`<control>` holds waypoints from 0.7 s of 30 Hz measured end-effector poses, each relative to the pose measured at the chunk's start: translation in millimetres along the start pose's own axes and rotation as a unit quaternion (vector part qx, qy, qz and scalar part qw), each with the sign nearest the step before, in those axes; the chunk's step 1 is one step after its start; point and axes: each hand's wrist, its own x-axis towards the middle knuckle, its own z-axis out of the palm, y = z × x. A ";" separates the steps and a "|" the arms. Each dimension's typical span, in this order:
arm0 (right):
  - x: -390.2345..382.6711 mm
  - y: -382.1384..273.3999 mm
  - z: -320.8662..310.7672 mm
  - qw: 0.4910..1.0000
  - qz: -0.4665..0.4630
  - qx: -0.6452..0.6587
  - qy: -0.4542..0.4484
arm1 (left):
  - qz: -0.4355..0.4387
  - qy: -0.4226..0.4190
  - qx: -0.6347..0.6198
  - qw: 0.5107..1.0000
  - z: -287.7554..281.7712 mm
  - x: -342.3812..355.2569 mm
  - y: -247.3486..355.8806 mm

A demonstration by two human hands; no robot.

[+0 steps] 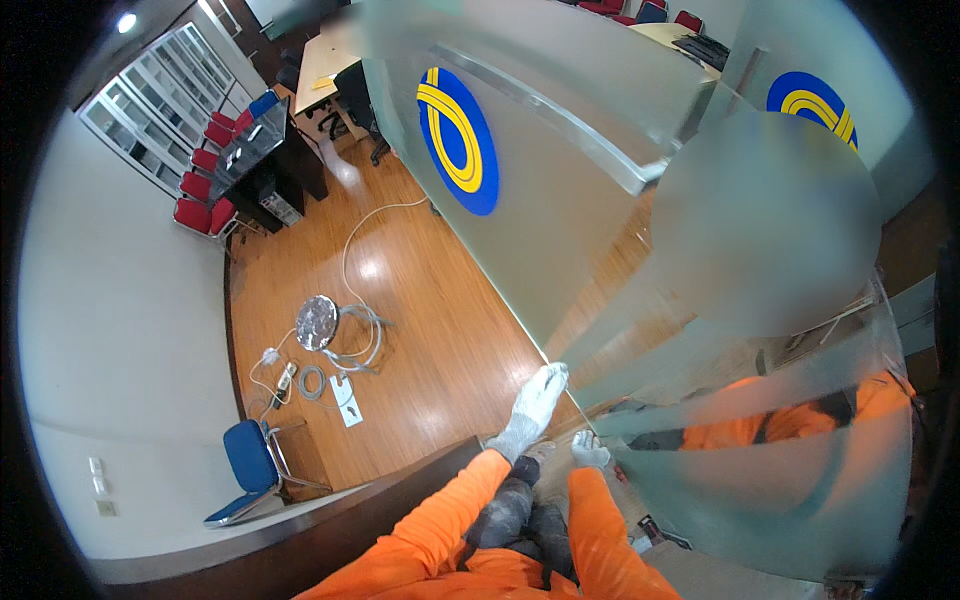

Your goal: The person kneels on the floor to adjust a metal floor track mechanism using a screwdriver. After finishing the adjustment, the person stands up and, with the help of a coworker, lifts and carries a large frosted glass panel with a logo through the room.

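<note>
Wood-floored office, gloved left hand (535, 405) spread flat against frosted glass door (560, 200) edge, gloved right hand (588, 452) gripping lower edge.

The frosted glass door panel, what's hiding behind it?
Behind the frosted glass door panel, a person in orange clothing with dark straps shows as a blur. What that person's hands are doing cannot be seen. The left gloved hand touches the glass edge.

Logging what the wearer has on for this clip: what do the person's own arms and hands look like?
Both arms are in bright orange long sleeves that reach the wrists. The left hand wears a knitted glove, white to light grey, with a ribbed cuff over the sleeve end. The right hand has a similar pale glove, only partly visible. No markings show on sleeves or gloves.
</note>
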 end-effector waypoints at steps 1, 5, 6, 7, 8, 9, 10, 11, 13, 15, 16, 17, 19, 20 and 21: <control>1.5 6.9 4.1 1.000 -0.017 0.012 0.022 | -0.005 -0.006 0.026 1.000 -2.1 -4.1 0.1; -0.3 20.9 24.2 0.995 -0.013 0.079 -0.051 | -0.010 0.010 0.003 1.000 -16.0 -5.7 4.3; -1.9 20.0 31.6 0.995 -0.002 0.074 -0.068 | -0.018 0.015 -0.023 0.999 -20.1 -3.3 6.2; -3.7 19.1 38.8 0.995 -0.003 0.072 -0.072 | -0.021 0.017 -0.040 0.999 -24.9 -0.6 8.5; -5.2 17.1 47.2 0.995 -0.013 0.076 -0.068 | -0.029 0.023 -0.051 0.998 -29.1 2.9 11.0; -6.7 13.8 55.9 0.995 -0.013 0.066 -0.080 | -0.043 0.025 -0.091 0.995 -31.5 6.7 13.2; -9.1 8.8 63.0 0.995 -0.023 0.061 -0.081 | -0.025 0.017 -0.077 0.997 -34.5 10.1 15.0; -10.3 4.1 70.5 0.995 -0.042 0.056 -0.070 | -0.020 0.013 -0.062 0.998 -36.8 13.2 15.7; -12.9 -6.5 84.7 0.991 -0.048 0.089 -0.090 | -0.020 0.004 -0.053 0.998 -40.0 17.2 14.8; -15.1 -16.7 98.8 0.988 -0.070 0.118 -0.073 | -0.016 -0.005 -0.001 1.000 -41.1 17.8 10.8; -16.3 -21.7 103.7 0.988 -0.065 0.119 -0.077 | -0.008 -0.012 0.014 1.000 -40.2 16.7 8.5; -16.1 -24.4 110.9 0.988 -0.070 0.111 -0.087 | -0.003 -0.021 0.024 0.999 -38.7 16.7 6.4; -14.6 -31.7 121.4 0.984 -0.072 0.127 -0.101 | -0.005 -0.033 0.027 0.999 -33.5 10.6 5.5; -11.9 -34.9 126.8 0.980 -0.070 0.152 -0.107 | 0.031 -0.041 0.054 0.997 -30.1 8.4 7.4; -10.1 -43.5 128.0 0.977 -0.057 0.178 -0.107 | 0.039 -0.049 0.082 0.995 -26.2 2.9 12.0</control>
